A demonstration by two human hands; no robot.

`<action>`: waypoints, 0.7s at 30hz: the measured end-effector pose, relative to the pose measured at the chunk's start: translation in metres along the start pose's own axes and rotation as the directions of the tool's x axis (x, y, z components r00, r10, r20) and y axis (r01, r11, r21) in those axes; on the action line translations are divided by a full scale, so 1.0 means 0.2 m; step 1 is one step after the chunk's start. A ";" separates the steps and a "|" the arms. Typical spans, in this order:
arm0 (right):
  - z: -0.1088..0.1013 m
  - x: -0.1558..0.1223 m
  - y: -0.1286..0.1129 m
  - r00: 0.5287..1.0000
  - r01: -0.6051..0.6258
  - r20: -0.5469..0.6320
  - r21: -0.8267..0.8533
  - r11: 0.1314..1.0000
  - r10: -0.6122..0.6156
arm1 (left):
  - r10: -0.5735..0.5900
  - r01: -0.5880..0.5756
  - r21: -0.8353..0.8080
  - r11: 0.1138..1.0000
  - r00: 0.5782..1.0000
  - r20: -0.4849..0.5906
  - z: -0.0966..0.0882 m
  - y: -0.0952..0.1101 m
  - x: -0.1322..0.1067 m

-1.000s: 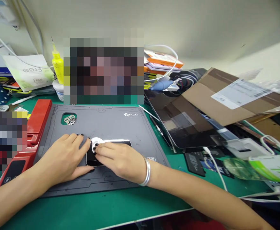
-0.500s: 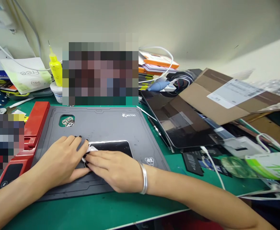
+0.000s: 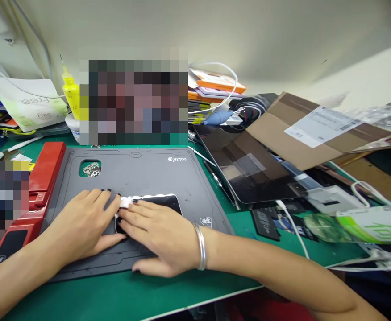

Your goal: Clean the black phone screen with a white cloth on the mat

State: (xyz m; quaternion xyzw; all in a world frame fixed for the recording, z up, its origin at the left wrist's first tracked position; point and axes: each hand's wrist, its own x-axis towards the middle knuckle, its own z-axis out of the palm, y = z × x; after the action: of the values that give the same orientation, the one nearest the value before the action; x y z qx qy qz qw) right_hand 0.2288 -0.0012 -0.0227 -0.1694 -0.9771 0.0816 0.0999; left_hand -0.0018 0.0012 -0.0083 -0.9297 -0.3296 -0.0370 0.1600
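Soft light, diagonal shadow on wall

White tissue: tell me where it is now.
In the head view, left of centre, the white tissue is at the black device's left end, between the left hand and right hand.

"WKTOO" is printed on the mat beyond the right hand; "Free" is shown twice — once flipped — on the packet beyond the left hand. The box label cannot be read.
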 end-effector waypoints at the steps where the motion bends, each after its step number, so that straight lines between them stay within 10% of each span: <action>1: 0.00 0.00 0.00 1.000 0.028 0.005 0.009 1.000 -0.028 | -0.001 0.001 -0.001 1.000 1.000 0.005 0.00 0.00 0.00; 21: -0.01 -0.02 -0.01 0.999 -0.052 0.008 0.090 0.995 0.051 | -0.002 0.001 0.022 1.000 1.000 0.025 -0.01 0.00 0.00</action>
State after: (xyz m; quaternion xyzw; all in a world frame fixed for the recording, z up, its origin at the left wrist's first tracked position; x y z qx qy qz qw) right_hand 0.2328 -0.0038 -0.0220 -0.1896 -0.9680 0.1289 0.1025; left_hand -0.0014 0.0003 -0.0071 -0.9280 -0.3327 -0.0216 0.1662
